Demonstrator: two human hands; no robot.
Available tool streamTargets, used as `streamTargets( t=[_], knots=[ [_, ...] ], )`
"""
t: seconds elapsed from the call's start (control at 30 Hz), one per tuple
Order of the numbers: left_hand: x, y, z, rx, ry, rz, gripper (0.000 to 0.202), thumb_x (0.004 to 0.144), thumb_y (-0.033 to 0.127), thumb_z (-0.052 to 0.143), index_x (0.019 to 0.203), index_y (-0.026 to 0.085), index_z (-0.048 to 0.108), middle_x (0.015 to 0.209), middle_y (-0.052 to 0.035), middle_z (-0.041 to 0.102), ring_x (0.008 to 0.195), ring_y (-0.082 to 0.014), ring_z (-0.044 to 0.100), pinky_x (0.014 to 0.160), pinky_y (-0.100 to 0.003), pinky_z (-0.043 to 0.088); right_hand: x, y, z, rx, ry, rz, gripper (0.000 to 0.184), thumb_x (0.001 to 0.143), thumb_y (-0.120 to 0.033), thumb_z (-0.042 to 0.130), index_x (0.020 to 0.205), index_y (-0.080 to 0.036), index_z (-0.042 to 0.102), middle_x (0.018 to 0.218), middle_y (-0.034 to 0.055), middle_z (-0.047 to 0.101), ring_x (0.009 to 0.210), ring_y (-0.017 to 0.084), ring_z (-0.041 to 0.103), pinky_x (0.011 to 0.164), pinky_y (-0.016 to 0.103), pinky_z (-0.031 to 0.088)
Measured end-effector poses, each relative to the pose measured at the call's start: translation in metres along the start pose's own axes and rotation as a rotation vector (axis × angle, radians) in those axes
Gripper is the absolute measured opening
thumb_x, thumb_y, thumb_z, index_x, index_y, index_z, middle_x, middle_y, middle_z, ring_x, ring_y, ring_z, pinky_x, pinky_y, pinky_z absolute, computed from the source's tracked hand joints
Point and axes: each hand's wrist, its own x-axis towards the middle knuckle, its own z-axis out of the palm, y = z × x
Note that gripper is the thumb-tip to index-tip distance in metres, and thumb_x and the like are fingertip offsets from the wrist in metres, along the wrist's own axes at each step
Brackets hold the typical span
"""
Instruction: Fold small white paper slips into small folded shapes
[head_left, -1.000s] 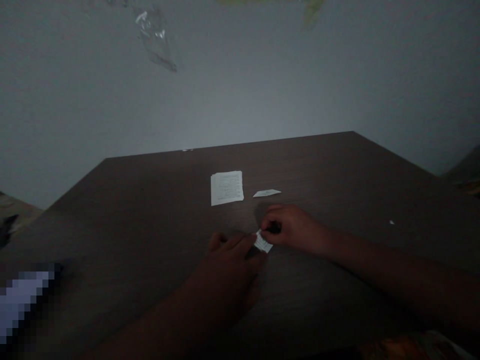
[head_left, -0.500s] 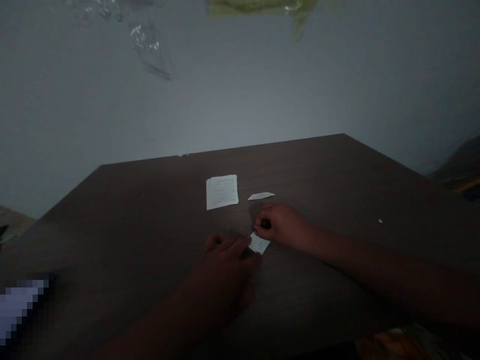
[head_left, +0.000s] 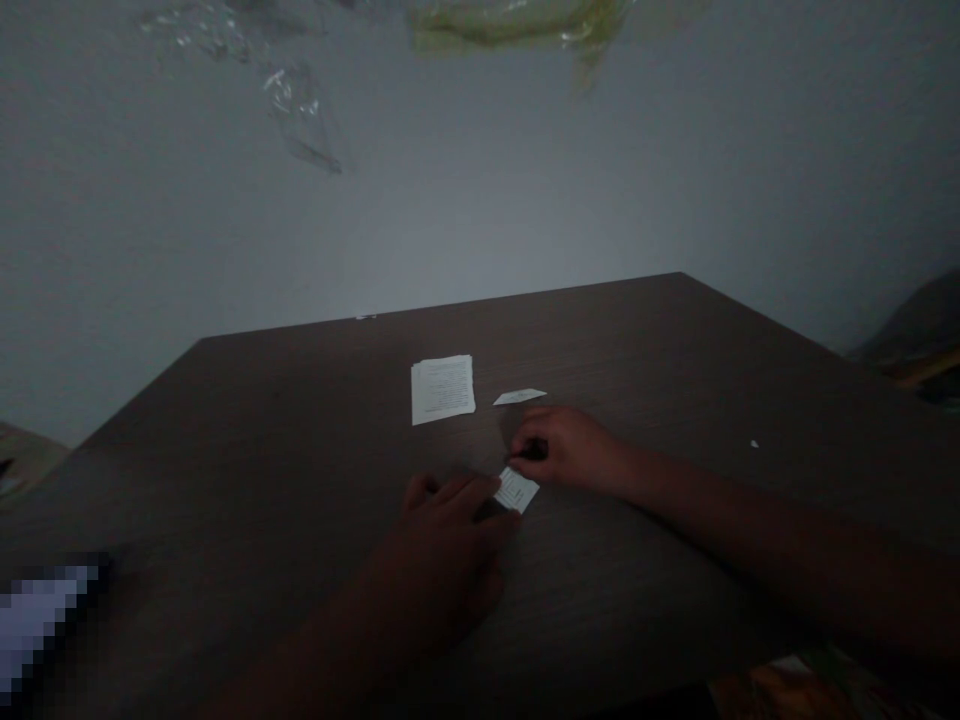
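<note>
A small folded piece of printed paper lies on the dark wooden table, between my two hands. My left hand rests palm down with its fingertips pressing on the paper's left edge. My right hand is curled, its thumb and fingers pinching the paper's far corner. A larger square stack of printed paper lies just beyond, and a thin paper strip sits beside it, near my right hand.
The table's far edge meets a plain grey wall. Clear plastic and a yellowish bag hang on the wall above. A tiny paper scrap lies at the right. A blurred pale object sits at the lower left.
Both hands stay on the small paper; my right hand's fingers have shifted slightly along its far corner. The view has tilted a little, showing more of the wall.
</note>
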Motion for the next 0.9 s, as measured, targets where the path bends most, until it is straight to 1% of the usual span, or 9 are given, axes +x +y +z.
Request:
streamTargets(
  t=[0.07,0.17,0.3,0.43,0.57,0.67,0.8,0.9],
  knots=[
    [0.0,0.0,0.0,0.004,-0.007,0.0,0.051,0.103,0.018,0.08,0.152,0.032,0.085,0.169,-0.0159,0.078,0.154,-0.0444,0.073,0.125,-0.07,0.056,0.0,-0.002,0.0,-0.008,-0.004,0.003,0.011,0.099,-0.015,0.094,0.092,-0.022,0.088,0.094,0.0028,0.079,0.089,0.021,0.07,0.082,0.033,0.045],
    [0.001,0.001,-0.001,0.004,-0.012,-0.002,0.054,0.101,0.018,0.083,0.153,0.033,0.084,0.171,-0.0147,0.078,0.154,-0.0442,0.074,0.127,-0.069,0.056,0.002,-0.006,0.001,-0.016,-0.005,0.044,0.012,0.098,-0.014,0.094,0.091,-0.022,0.088,0.093,0.0033,0.08,0.089,0.022,0.071,0.083,0.034,0.046],
    [0.001,0.003,0.0,0.005,-0.003,-0.003,0.048,0.1,0.019,0.084,0.146,0.031,0.086,0.169,-0.0145,0.079,0.151,-0.0438,0.076,0.126,-0.068,0.056,0.004,-0.01,0.0,-0.035,-0.018,0.097,0.01,0.099,-0.017,0.093,0.092,-0.022,0.088,0.093,0.0038,0.081,0.089,0.022,0.071,0.081,0.034,0.044],
    [0.003,0.003,0.0,0.024,-0.009,-0.01,0.045,0.1,0.02,0.084,0.144,0.03,0.087,0.17,-0.015,0.079,0.151,-0.0442,0.076,0.127,-0.07,0.056,0.005,-0.014,-0.002,-0.049,-0.044,0.14,0.011,0.099,-0.018,0.093,0.09,-0.023,0.087,0.09,0.003,0.079,0.085,0.021,0.068,0.079,0.034,0.041],
    [0.004,0.002,-0.002,0.008,-0.026,-0.008,0.043,0.099,0.019,0.084,0.141,0.029,0.088,0.169,-0.0145,0.079,0.151,-0.0443,0.076,0.128,-0.072,0.056,0.007,-0.013,-0.001,-0.085,-0.026,0.175,0.011,0.1,-0.019,0.091,0.09,-0.021,0.086,0.091,0.0041,0.079,0.086,0.021,0.067,0.078,0.034,0.039],
    [0.002,0.002,-0.004,-0.002,-0.02,-0.002,0.042,0.1,0.018,0.083,0.14,0.029,0.088,0.17,-0.0149,0.079,0.152,-0.0452,0.076,0.127,-0.072,0.057,0.007,-0.007,-0.001,-0.067,-0.008,0.146,0.013,0.101,-0.017,0.09,0.09,-0.022,0.085,0.092,0.0034,0.079,0.086,0.021,0.068,0.079,0.033,0.042],
    [-0.001,0.001,-0.005,-0.005,-0.003,0.001,0.051,0.1,0.015,0.081,0.149,0.03,0.085,0.172,-0.0151,0.077,0.154,-0.0453,0.075,0.126,-0.071,0.058,0.004,0.002,-0.005,-0.002,-0.021,0.03,0.014,0.1,-0.014,0.091,0.091,-0.023,0.086,0.093,0.0019,0.08,0.09,0.021,0.071,0.082,0.033,0.046],
    [-0.001,0.001,-0.003,-0.017,-0.004,0.012,0.05,0.099,0.017,0.084,0.146,0.031,0.086,0.171,-0.0146,0.078,0.152,-0.0457,0.075,0.125,-0.07,0.059,0.001,0.004,-0.007,0.006,-0.032,-0.02,0.013,0.097,-0.015,0.095,0.092,-0.023,0.087,0.093,0.0015,0.079,0.086,0.02,0.07,0.079,0.032,0.046]
  ],
)
